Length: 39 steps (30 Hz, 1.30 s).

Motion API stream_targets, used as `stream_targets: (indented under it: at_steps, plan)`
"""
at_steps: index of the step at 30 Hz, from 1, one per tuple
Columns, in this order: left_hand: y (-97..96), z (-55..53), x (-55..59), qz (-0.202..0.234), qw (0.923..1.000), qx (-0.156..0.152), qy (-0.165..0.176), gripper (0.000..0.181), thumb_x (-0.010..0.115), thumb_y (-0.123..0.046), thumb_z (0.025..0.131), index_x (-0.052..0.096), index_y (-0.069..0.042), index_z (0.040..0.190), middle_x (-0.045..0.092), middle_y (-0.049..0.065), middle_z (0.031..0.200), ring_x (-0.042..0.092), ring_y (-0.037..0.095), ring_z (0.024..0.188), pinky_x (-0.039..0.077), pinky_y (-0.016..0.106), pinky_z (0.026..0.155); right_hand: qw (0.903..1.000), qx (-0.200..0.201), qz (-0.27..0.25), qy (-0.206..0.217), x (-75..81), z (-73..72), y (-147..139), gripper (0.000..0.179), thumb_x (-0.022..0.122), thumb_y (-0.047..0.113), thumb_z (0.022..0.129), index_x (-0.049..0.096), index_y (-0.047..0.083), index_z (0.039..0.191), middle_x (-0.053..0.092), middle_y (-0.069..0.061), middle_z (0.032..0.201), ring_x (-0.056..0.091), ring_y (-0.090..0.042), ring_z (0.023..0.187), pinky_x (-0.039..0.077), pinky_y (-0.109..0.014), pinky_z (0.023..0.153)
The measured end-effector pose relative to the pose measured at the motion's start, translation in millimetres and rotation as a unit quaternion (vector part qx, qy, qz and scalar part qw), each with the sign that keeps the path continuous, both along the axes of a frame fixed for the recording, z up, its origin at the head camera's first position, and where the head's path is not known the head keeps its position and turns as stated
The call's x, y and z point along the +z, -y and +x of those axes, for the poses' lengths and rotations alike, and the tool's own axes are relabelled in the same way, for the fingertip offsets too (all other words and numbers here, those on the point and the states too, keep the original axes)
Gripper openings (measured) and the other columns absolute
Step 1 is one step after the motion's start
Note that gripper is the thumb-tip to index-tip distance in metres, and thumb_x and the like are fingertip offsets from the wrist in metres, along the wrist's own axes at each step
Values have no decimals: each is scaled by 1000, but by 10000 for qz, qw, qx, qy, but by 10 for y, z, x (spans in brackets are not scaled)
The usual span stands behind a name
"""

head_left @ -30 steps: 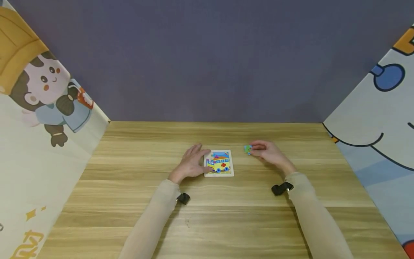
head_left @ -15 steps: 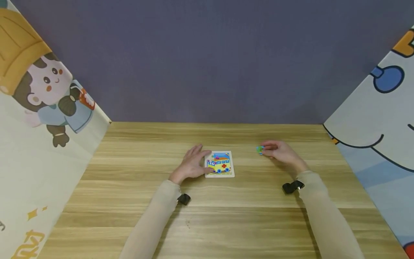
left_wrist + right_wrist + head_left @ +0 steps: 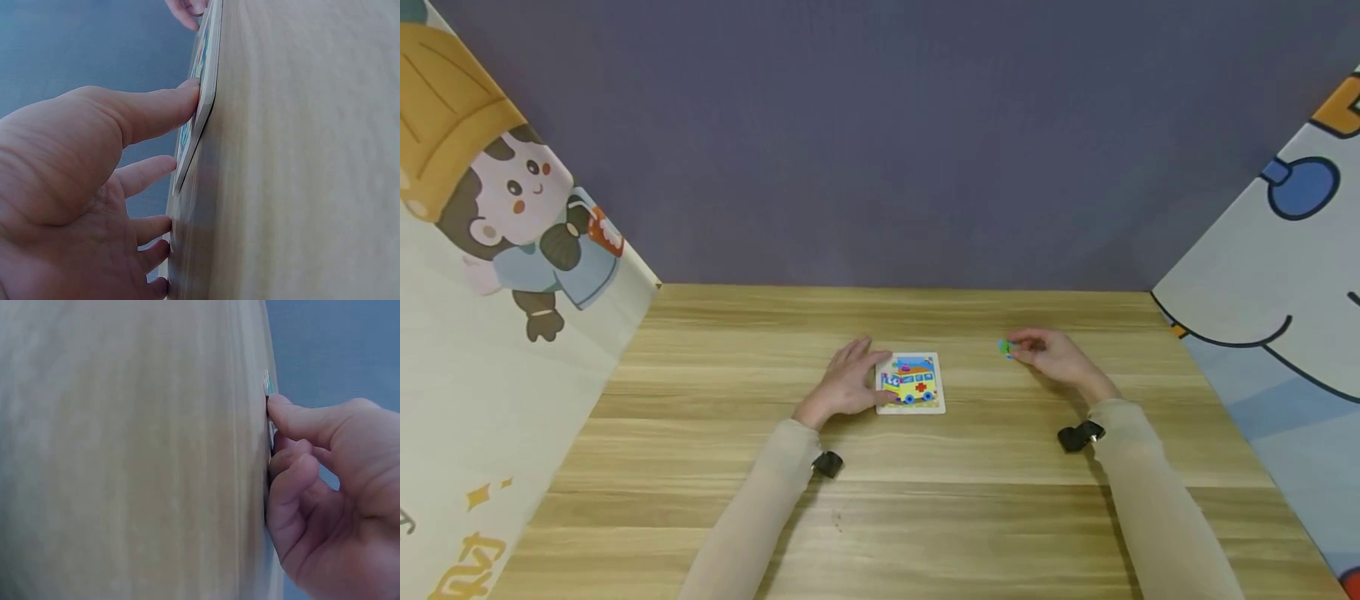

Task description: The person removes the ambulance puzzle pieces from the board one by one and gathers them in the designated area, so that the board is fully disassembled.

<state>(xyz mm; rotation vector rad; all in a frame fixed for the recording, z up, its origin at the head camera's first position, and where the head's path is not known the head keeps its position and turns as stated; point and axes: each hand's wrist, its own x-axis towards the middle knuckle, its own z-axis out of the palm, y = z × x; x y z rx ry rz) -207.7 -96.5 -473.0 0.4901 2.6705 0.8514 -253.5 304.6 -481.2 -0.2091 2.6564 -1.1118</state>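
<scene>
In the head view a square jigsaw puzzle point(image 3: 917, 386) with a pale frame and a yellow ambulance picture lies flat on the table. My left hand point(image 3: 846, 379) rests at its left side, fingers spread and fairly straight. The left wrist view has the thumb point(image 3: 162, 109) on the puzzle's face and the index fingertip near its corner. Off to the right, my right hand point(image 3: 1056, 358) pinches a small green and blue puzzle piece point(image 3: 1004, 348). In the right wrist view the thumb and fingers cover most of that piece point(image 3: 269, 383), low at the tabletop.
The wood-grain table point(image 3: 880, 517) runs back to a dark blue-grey panel point(image 3: 895, 150). Cartoon-printed panels stand at the left point(image 3: 512, 292) and right point(image 3: 1247, 275). A bare stretch of tabletop separates the puzzle from the right hand.
The right hand has moved to the right with the puzzle piece, away from the puzzle, then nearly stopped. The left hand keeps its place on the puzzle.
</scene>
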Motion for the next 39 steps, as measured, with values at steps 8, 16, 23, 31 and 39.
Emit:
stream_targets:
  at_steps: [8, 16, 23, 31, 39]
  plan:
    - [0, -21, -14, -32, 10000, 5, 32, 79, 80, -42, 93, 47, -18, 161, 14, 18, 179, 6, 38, 167, 3, 58, 135, 9944, -87, -798, 686, 10, 2, -83, 53, 67, 28, 107, 54, 2, 151, 58, -9, 108, 42, -8, 59, 40, -25, 51]
    - [19, -5, -9, 37, 10000, 1, 15, 79, 80, -42, 93, 47, -17, 161, 14, 19, 179, 7, 39, 167, 4, 61, 135, 9901, -128, -1012, 960, -2, -20, -107, 55, 68, 30, 106, 53, 4, 153, 56, -7, 106, 38, -7, 53, 38, -26, 48]
    - [17, -2, -27, 56, 10000, 26, 15, 80, 80, -43, 93, 47, -18, 161, 14, 17, 179, 7, 39, 167, 5, 61, 135, 9891, -126, -1071, 1007, -12, -23, -111, 56, 68, 29, 106, 53, 4, 154, 56, -7, 108, 38, -7, 53, 38, -25, 47]
    - [4, -5, -26, 69, 10000, 23, 40, 79, 80, -41, 93, 48, -18, 161, 14, 17, 179, 7, 38, 167, 4, 60, 135, 9893, -55, -1070, 992, -2, -8, -124, 55, 66, 28, 108, 51, 4, 155, 56, -9, 111, 39, -7, 54, 39, -26, 48]
    - [2, -1, -11, 65, 10000, 24, 60, 78, 80, -40, 93, 48, -18, 161, 14, 17, 179, 7, 39, 167, 4, 60, 135, 9897, -20, -1121, 885, -6, -3, -136, 53, 66, 26, 108, 52, 3, 153, 55, -11, 113, 44, -7, 61, 44, -26, 52]
